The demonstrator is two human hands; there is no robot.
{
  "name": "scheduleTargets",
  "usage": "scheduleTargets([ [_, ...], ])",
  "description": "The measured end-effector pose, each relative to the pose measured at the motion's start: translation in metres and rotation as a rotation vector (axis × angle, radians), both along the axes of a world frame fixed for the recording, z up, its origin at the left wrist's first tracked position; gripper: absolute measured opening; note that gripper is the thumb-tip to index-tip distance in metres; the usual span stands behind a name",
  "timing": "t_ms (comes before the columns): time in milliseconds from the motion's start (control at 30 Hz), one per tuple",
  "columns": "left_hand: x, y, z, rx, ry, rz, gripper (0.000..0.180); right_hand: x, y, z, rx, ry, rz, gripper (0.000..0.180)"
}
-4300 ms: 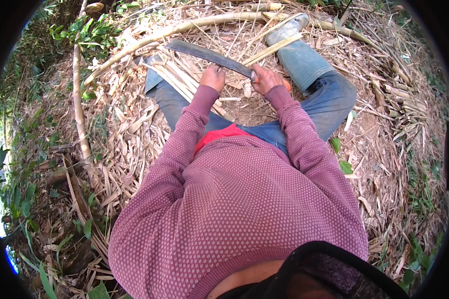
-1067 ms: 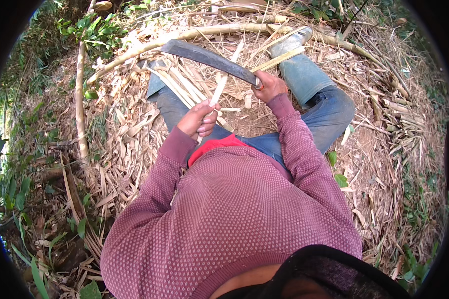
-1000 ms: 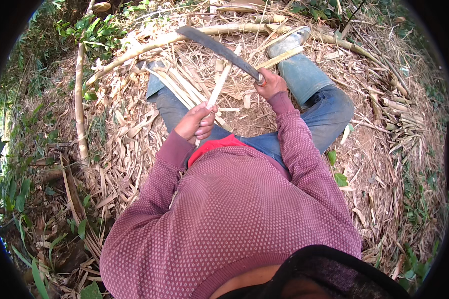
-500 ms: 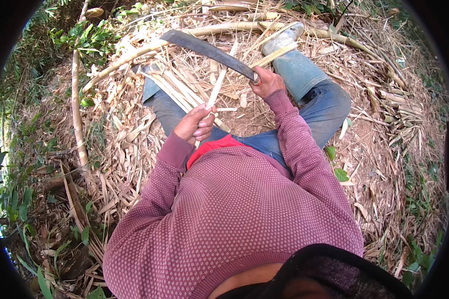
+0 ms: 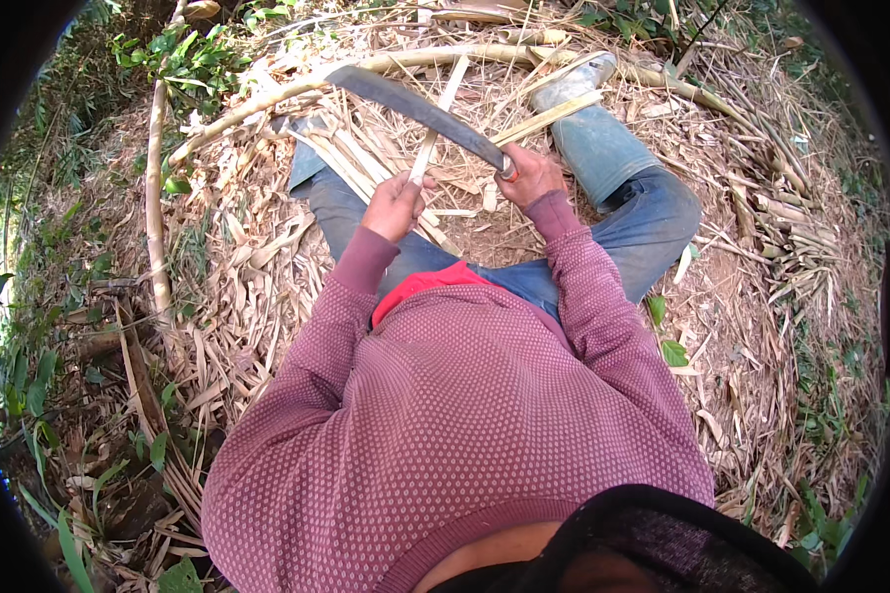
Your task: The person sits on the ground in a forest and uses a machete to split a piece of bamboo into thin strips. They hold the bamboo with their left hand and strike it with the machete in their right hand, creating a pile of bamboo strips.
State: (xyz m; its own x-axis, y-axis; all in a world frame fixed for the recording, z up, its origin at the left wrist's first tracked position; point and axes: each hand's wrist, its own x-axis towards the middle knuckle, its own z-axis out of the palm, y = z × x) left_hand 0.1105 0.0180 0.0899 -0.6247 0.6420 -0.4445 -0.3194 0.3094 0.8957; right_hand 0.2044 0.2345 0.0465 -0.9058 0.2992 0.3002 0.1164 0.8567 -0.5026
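My left hand is closed around the near end of a pale bamboo strip, which points up and away from me. In my right hand is the handle of a machete, a long dark curved blade reaching to the upper left. The blade crosses over the strip, partway along it; whether they touch I cannot tell. Several split bamboo strips lie across my left leg, beyond my left hand. More pale strips rest against my right boot.
A long bamboo pole arcs across the ground past my feet. Another thin pole stands at the left. Dry shavings and leaf litter cover the ground, with a heap of split pieces at the right and green plants at the far left.
My left hand has moved up and away from me with the strip, now nearer the blade. The machete has shifted slightly and now lies over the strip's middle.
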Motion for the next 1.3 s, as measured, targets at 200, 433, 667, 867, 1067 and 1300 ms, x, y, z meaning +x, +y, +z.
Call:
scheduleTargets([
  [200,0.0,0.011,-0.024,-0.136,0.51,0.016,0.027,-0.005,-0.012,-0.015,0.058,-0.023,0.117,0.022],
  [433,0.005,0.0,-0.02,-0.175,0.575,0.004,0.024,-0.009,-0.006,-0.019,0.072,-0.033,0.107,0.023],
  [667,0.012,-0.014,-0.001,-0.156,0.493,-0.02,0.021,-0.016,0.005,-0.029,0.046,-0.054,0.046,0.021],
  [867,0.024,-0.035,0.006,-0.146,0.43,0.002,0.02,-0.02,0.018,-0.026,0.056,-0.216,-0.072,0.02],
  [1067,0.031,-0.058,0.014,-0.173,0.365,0.013,0.018,-0.024,0.016,-0.031,0.08,-0.282,-0.077,0.023],
  [1300,0.052,-0.119,0.014,-0.174,0.061,0.106,0.02,-0.018,0.07,-0.042,-0.234,-0.093,-0.539,0.024],
])
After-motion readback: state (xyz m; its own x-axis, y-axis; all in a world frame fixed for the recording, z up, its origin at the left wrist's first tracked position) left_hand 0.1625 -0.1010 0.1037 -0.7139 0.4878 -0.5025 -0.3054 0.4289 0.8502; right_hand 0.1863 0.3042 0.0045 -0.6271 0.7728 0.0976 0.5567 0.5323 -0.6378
